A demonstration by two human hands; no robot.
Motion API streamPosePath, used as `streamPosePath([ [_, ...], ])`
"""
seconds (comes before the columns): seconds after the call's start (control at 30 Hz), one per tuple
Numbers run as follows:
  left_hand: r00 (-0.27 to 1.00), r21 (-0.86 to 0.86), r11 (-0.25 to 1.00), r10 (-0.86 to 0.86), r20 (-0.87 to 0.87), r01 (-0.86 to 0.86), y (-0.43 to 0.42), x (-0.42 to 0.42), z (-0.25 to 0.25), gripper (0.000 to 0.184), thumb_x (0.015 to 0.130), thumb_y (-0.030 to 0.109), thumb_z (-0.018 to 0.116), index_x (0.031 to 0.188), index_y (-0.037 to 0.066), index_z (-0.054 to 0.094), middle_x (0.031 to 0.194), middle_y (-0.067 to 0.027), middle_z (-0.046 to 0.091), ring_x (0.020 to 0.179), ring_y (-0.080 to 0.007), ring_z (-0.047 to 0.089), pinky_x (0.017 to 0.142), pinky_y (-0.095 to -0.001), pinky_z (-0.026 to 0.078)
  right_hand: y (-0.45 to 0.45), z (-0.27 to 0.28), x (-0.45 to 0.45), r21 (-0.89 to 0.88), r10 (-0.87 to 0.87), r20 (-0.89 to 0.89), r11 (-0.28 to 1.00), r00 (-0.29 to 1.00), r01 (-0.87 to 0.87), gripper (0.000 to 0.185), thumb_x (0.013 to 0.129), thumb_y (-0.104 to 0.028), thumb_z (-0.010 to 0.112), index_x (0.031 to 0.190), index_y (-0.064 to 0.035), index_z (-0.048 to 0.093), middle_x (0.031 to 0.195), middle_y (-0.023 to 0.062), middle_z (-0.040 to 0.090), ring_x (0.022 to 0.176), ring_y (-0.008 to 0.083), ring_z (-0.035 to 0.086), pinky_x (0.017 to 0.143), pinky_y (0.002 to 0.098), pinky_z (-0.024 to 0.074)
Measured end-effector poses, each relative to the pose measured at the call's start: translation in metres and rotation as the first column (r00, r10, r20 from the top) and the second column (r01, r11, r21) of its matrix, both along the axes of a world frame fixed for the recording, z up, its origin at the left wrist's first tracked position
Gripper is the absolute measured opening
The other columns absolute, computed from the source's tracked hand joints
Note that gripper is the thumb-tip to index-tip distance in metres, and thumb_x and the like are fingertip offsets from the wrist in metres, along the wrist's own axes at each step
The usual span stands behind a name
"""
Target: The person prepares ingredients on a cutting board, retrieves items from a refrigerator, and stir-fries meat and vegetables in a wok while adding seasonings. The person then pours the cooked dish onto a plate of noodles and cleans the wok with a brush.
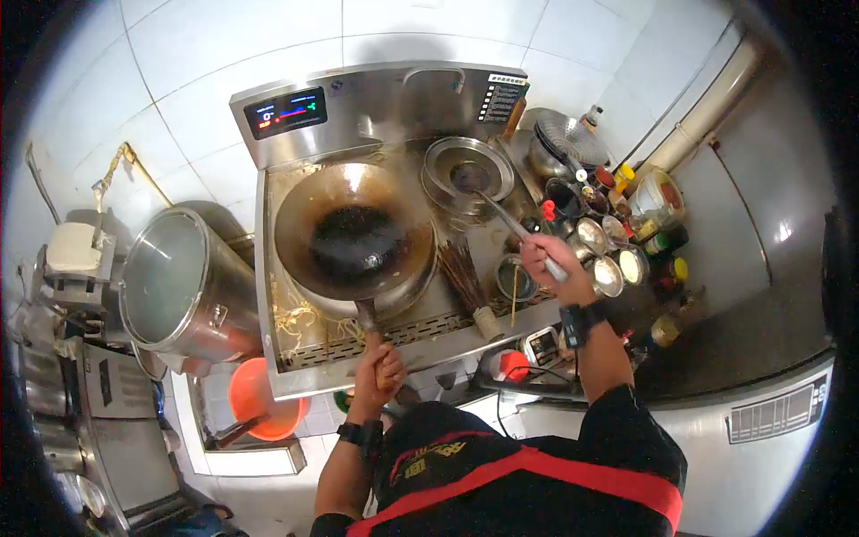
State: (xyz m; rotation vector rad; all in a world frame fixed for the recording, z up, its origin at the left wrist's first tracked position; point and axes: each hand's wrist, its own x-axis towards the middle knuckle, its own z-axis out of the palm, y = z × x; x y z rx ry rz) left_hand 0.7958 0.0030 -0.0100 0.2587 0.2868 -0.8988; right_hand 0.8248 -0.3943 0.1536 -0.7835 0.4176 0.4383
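My left hand (380,374) is wrapped round the handle of a wok (309,210), which rests tilted on the stove burner. The wok's inside is brown, with a dark shiny middle. My right hand (548,260) grips the long handle of a ladle (504,215). The ladle's head reaches into a round metal bowl (436,170) at the back right of the stove; what lies in the bowl is dark and hard to make out. Between my hands a bundled bamboo wok brush (463,279) leans on the stove top, near a small container (512,276).
A large steel pot (215,304) stands left of the stove, above an orange basin (259,403). Several seasoning bowls (608,277) and bottles crowd the right side. A lit display (288,114) is set in the back panel. Noodle-like scraps (293,315) lie at the stove's front left.
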Motion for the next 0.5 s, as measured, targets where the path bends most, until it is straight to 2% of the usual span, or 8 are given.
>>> streamPosePath([
  [0.13,0.991,0.135,0.982,0.133,0.009,-0.133,-0.011,-0.016,0.004,0.020,0.094,0.028,0.053,0.093,0.008,0.052,0.070,-0.0040,0.053,0.059,-0.0169,0.053,0.053,-0.0303,0.043,0.046,0.046,-0.043,0.104,0.043,-0.088,0.994,0.995,-0.034,0.023,0.097,-0.024,0.046,0.078,-0.0111,0.044,0.057,-0.0068,0.040,0.048,0.0020,0.043,0.037,0.0188,0.0320],
  [0.27,0.997,-0.145,0.987,-0.071,-0.022,0.067,0.004,-0.048,-0.042,0.049,0.092,0.048,0.052,0.108,0.002,0.054,0.078,-0.0121,0.060,0.067,-0.0254,0.059,0.062,-0.0359,0.049,0.084,0.052,-0.079,0.398,-0.033,-0.173,0.912,0.984,0.100,0.024,0.097,-0.031,0.048,0.086,-0.0095,0.046,0.057,-0.0035,0.045,0.041,0.0068,0.043,0.034,0.0212,0.0370],
  [0.3,0.933,0.179,0.941,-0.317,0.169,0.288,0.011,-0.059,-0.098,0.057,0.090,0.055,0.049,0.109,0.002,0.055,0.081,-0.0123,0.061,0.072,-0.0275,0.061,0.066,-0.0386,0.050,0.092,0.049,-0.084,0.489,-0.002,-0.132,0.870,0.991,0.067,0.024,0.096,-0.031,0.049,0.094,-0.0065,0.049,0.060,-0.0022,0.046,0.042,0.0070,0.044,0.034,0.0216,0.0376],
  [0.33,0.777,0.509,0.761,-0.578,0.251,0.401,0.014,-0.070,-0.146,0.065,0.088,0.062,0.046,0.109,0.001,0.055,0.083,-0.0125,0.063,0.077,-0.0296,0.062,0.071,-0.0413,0.051,0.094,0.035,-0.089,0.480,0.012,-0.153,0.875,0.988,0.064,0.024,0.096,-0.031,0.049,0.094,-0.0065,0.049,0.060,-0.0022,0.046,0.042,0.0070,0.044,0.034,0.0216,0.0376],
  [0.4,0.698,0.867,0.373,-0.715,0.041,0.330,0.020,-0.074,-0.207,0.076,0.083,0.069,0.046,0.114,0.001,0.056,0.096,-0.0179,0.066,0.093,-0.0338,0.063,0.082,-0.0448,0.050,0.095,0.001,-0.087,0.123,-0.079,-0.242,0.986,0.967,0.111,0.023,0.094,-0.023,0.053,0.106,-0.0036,0.047,0.065,-0.0010,0.045,0.044,0.0052,0.042,0.036,0.0195,0.0388],
  [0.43,0.537,0.991,0.136,-0.836,0.113,0.003,0.025,-0.087,-0.296,0.076,0.082,0.068,0.048,0.117,0.000,0.055,0.101,-0.0202,0.065,0.099,-0.0339,0.062,0.085,-0.0445,0.049,0.106,-0.002,-0.078,-0.299,0.130,-0.108,0.941,0.986,-0.157,0.032,0.092,-0.013,0.054,0.123,-0.0051,0.049,0.064,-0.0008,0.048,0.045,0.0052,0.044,0.038,0.0213,0.0391],
  [0.47,0.401,0.925,-0.151,-0.916,0.002,-0.349,0.030,-0.096,-0.371,0.078,0.081,0.067,0.050,0.119,0.000,0.054,0.107,-0.0225,0.064,0.104,-0.0341,0.061,0.088,-0.0443,0.047,0.113,-0.012,-0.077,-0.304,0.145,-0.115,0.937,0.983,-0.174,0.032,0.092,-0.013,0.054,0.123,-0.0051,0.049,0.064,-0.0008,0.048,0.045,0.0052,0.044,0.038,0.0213,0.0391],
  [0.5,0.460,0.935,-0.279,-0.875,-0.153,-0.219,0.025,-0.089,-0.380,0.076,0.081,0.066,0.050,0.118,0.000,0.056,0.114,-0.0230,0.062,0.109,-0.0351,0.059,0.092,-0.0438,0.045,0.117,-0.026,-0.081,-0.662,0.204,-0.065,0.724,0.977,-0.195,0.037,0.090,-0.009,0.052,0.127,-0.0061,0.049,0.066,0.0004,0.051,0.046,0.0045,0.045,0.039,0.0219,0.0390],
])
